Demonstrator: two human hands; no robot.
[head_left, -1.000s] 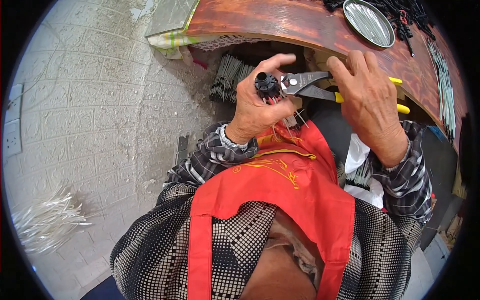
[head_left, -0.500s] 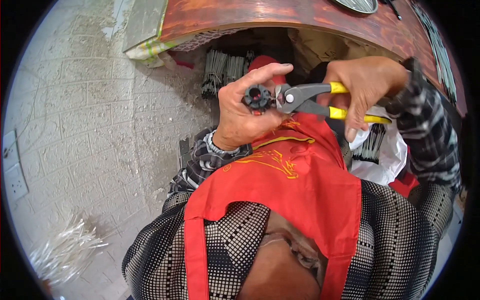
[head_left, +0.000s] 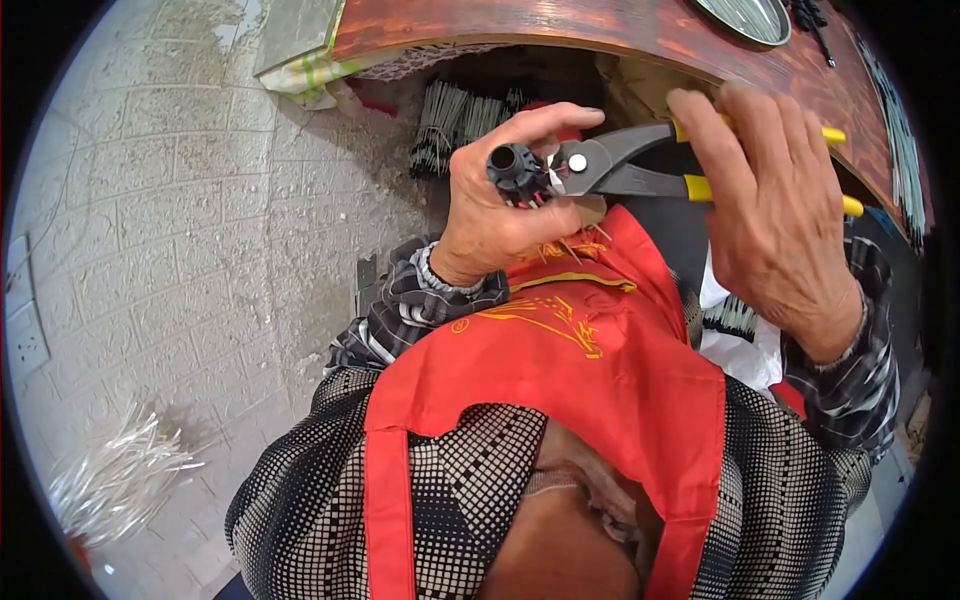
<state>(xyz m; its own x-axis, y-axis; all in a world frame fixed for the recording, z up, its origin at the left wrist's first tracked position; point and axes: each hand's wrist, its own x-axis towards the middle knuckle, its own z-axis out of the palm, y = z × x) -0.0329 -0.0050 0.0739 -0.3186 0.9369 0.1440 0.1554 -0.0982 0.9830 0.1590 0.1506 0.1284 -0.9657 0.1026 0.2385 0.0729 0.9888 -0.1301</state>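
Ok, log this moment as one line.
left hand: holds small black ribbed plastic part | right hand: grips yellow-handled steel pliers | pliers' tip at part

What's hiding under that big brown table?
Under the brown table you can see bundles of thin grey rods standing in the shadow, and a bit of patterned cloth. Farther back is too dark to tell, and the left hand with the pliers covers the rest.
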